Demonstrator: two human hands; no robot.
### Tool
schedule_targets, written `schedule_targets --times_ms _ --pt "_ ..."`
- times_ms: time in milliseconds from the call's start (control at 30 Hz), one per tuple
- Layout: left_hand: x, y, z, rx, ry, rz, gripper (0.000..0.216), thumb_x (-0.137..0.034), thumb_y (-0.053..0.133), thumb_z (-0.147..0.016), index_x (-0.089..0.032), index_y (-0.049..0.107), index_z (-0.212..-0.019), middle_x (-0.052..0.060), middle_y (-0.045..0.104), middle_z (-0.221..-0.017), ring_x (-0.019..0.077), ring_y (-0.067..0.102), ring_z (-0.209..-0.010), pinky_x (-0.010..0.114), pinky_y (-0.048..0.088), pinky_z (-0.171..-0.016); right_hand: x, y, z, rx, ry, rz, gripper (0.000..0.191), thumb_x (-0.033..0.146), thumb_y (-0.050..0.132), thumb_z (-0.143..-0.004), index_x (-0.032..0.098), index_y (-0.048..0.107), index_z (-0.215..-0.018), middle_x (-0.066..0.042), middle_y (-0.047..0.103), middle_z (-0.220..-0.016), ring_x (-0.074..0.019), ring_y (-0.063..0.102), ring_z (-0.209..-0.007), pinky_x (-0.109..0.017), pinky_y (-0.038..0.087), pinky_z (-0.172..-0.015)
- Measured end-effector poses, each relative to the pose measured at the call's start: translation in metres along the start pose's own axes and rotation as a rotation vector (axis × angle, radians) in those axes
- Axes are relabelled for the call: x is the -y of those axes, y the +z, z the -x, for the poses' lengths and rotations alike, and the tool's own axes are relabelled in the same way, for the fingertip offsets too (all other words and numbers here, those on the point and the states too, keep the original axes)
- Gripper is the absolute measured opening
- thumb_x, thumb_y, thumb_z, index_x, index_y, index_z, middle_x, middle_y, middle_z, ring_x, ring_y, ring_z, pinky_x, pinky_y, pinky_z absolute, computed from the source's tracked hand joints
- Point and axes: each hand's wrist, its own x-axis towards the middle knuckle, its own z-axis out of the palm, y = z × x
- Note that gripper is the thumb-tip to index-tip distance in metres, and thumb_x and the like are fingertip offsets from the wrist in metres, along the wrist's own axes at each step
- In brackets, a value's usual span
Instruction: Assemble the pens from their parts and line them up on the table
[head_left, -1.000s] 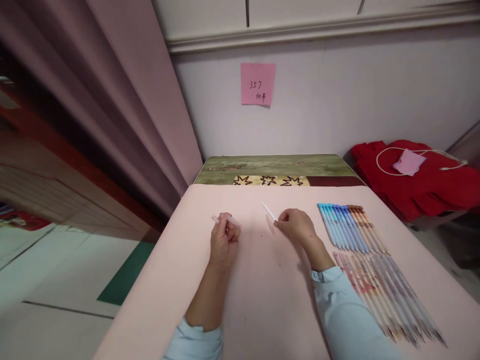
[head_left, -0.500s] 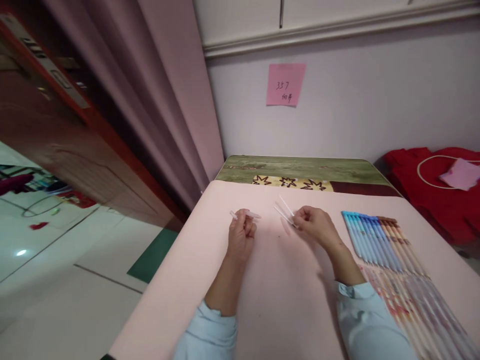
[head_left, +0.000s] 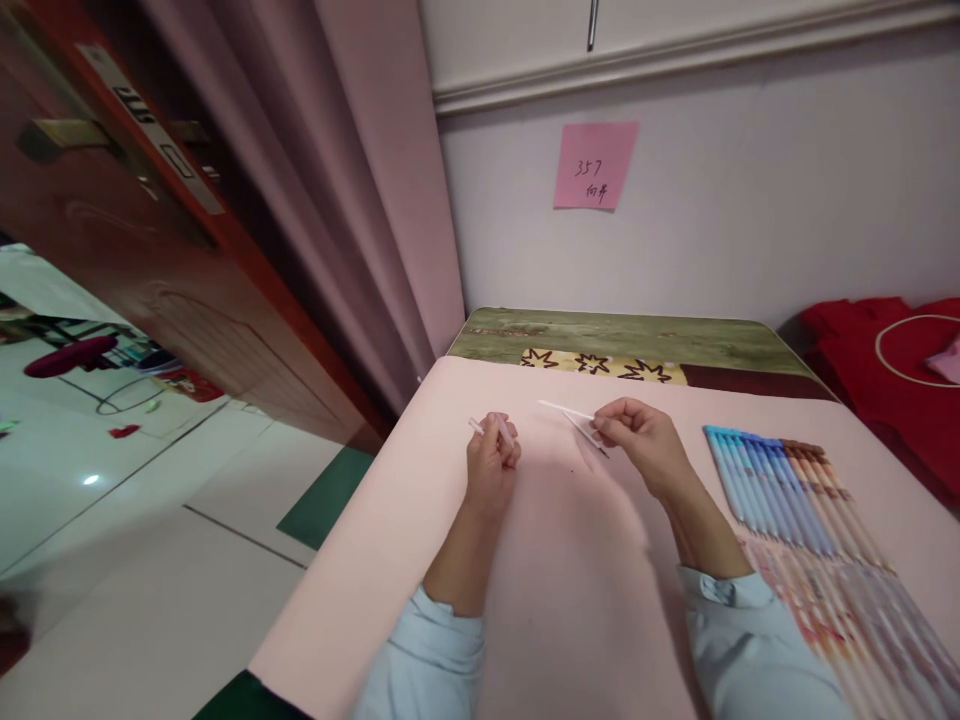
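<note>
My left hand (head_left: 491, 465) rests on the pale pink table (head_left: 570, 600), fingers curled round a short clear pen part (head_left: 478, 427) that sticks out past the knuckles. My right hand (head_left: 641, 440) is a little to the right, pinching a thin white refill tube (head_left: 566, 410) that points left and lies nearly level above the table. Both forearms wear light blue sleeves. A row of several blue and orange pens (head_left: 780, 480) lies to the right of my right hand, with several more pens (head_left: 847, 610) nearer to me.
A green patterned surface (head_left: 622, 340) adjoins the table's far edge against the wall, which carries a pink sticky note (head_left: 595, 166). Red cloth (head_left: 885, 370) with a white cord lies at the right. A curtain (head_left: 360, 190) and wooden door (head_left: 112, 200) stand left, above the white floor.
The view has swung left, so everything sits further right in the picture. My right hand has turned the white tube from steeply tilted to nearly level. My left hand keeps its grip.
</note>
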Motion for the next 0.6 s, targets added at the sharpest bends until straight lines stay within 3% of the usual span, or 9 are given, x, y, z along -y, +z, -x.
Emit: schedule_targets --times_ms 67,167,333,467,600 --pt "-0.001 0.004 0.004 0.058 -0.03 -0.029 0.035 -0.045 0.073 -0.079 -0.013 0.061 -0.089 -0.005 0.047 -0.059 0.0013 0.022 -0.042 0.018 0.017 -0.041 -0.001 0.001 -0.002 -0.091 0.034 -0.137 0.034 0.037 0.082 -0.062 0.018 0.069 -0.086 0.0 0.066 -0.069 -0.0101 0.058 -0.058 -0.022 0.048 -0.057" --pt "-0.003 0.012 0.011 0.18 -0.089 -0.111 0.035 -0.044 0.07 -0.082 -0.011 0.064 -0.092 -0.005 0.044 -0.055 0.0023 0.024 -0.043 0.019 0.018 -0.042 -0.004 0.002 -0.004 -0.115 0.129 -0.278 0.042 0.037 0.082 -0.061 0.019 0.07 -0.097 0.001 0.067 -0.076 -0.008 0.059 -0.06 -0.02 0.05 -0.058" --pt "-0.002 0.02 0.019 0.326 -0.178 -0.189 0.034 -0.041 0.071 -0.081 -0.01 0.066 -0.095 -0.002 0.051 -0.06 0.0022 0.028 -0.044 0.02 0.021 -0.044 -0.011 0.008 -0.006 -0.092 0.269 -0.261 0.03 0.039 0.077 -0.069 0.018 0.067 -0.087 -0.002 0.067 -0.073 -0.0112 0.063 -0.059 -0.023 0.053 -0.059" --pt "-0.001 0.021 0.022 0.385 -0.254 -0.244 0.034 -0.037 0.074 -0.079 -0.01 0.068 -0.098 0.0 0.055 -0.065 0.0016 0.03 -0.045 0.02 0.023 -0.046 -0.007 0.016 -0.004 -0.053 0.224 -0.263 0.032 0.047 0.073 -0.074 0.021 0.057 -0.083 -0.007 0.073 -0.087 -0.0187 0.07 -0.078 -0.03 0.055 -0.071" --pt "0.0 0.022 0.023 0.413 -0.283 -0.301 0.033 -0.037 0.074 -0.078 -0.01 0.07 -0.097 0.001 0.057 -0.065 0.0015 0.03 -0.044 0.02 0.021 -0.046 0.003 0.021 0.0 0.054 0.126 -0.265 0.032 0.048 0.075 -0.073 0.02 0.062 -0.083 -0.007 0.072 -0.105 -0.0185 0.066 -0.099 -0.029 0.051 -0.084"
